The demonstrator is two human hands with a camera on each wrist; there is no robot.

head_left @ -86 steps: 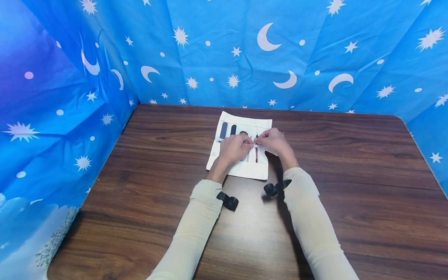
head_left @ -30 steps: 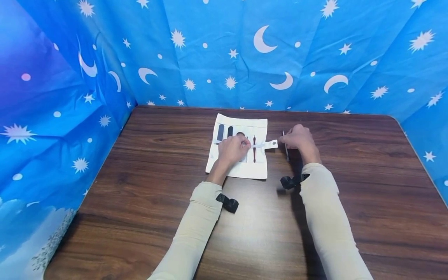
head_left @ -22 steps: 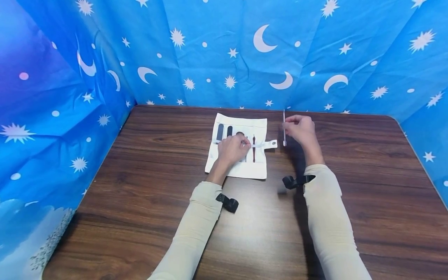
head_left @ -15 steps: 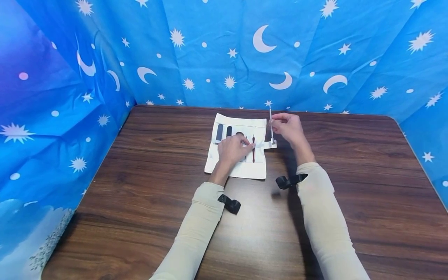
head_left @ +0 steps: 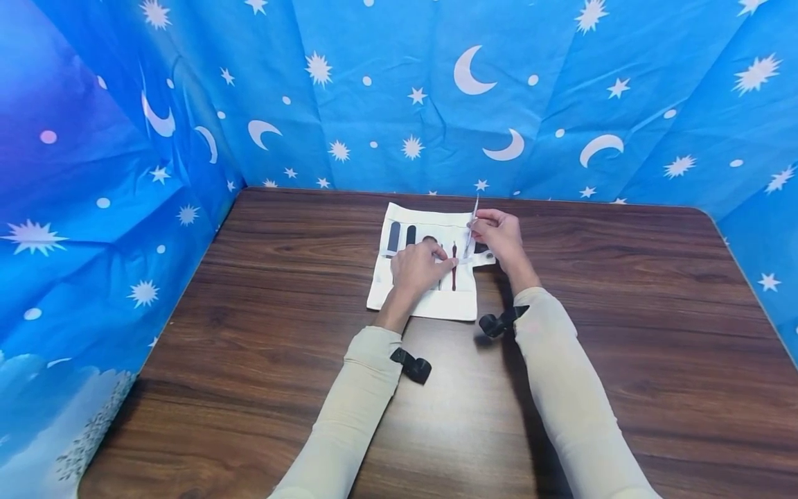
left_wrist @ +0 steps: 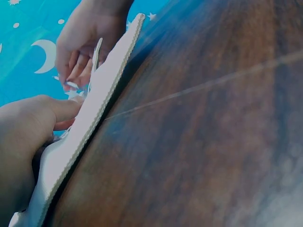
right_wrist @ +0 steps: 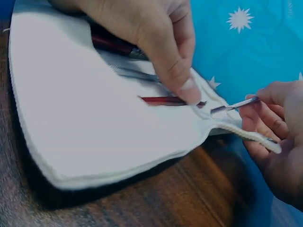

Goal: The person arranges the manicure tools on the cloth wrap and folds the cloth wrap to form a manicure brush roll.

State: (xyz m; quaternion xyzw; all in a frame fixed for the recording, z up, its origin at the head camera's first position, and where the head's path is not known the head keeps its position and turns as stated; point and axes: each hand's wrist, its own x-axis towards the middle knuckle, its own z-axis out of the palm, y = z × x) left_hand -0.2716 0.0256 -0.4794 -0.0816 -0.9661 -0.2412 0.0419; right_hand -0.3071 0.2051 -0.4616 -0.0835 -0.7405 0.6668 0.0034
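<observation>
A white manicure case (head_left: 430,306) lies unfolded on the table. My left hand (head_left: 416,267) rests across it, its extended thumb pressing near the elastic band beside a dark-red-handled tool (right_wrist: 163,101). Between thumb and fingertips, my right hand (head_left: 503,237) pinches a slim metal cuticle pusher (right_wrist: 246,102). The pusher slants over the case's right side, its flat lower end right at the band. Near the right hand a white snap tab (head_left: 484,258) sticks out from the case. Part of the row of tools is hidden under the left hand.
Two dark flat files (head_left: 394,237) stand in the case's left slots. A metal tool (right_wrist: 132,72) lies beside the red one. The brown wood-grain table (head_left: 249,298) meets a blue star-and-moon cloth (head_left: 386,104) at its back edge. Black cameras (head_left: 411,365) are strapped at both wrists.
The right hand carried the pusher off to the right, turned it upright, then brought it back left over the case. The left thumb has stretched out toward the red tool.
</observation>
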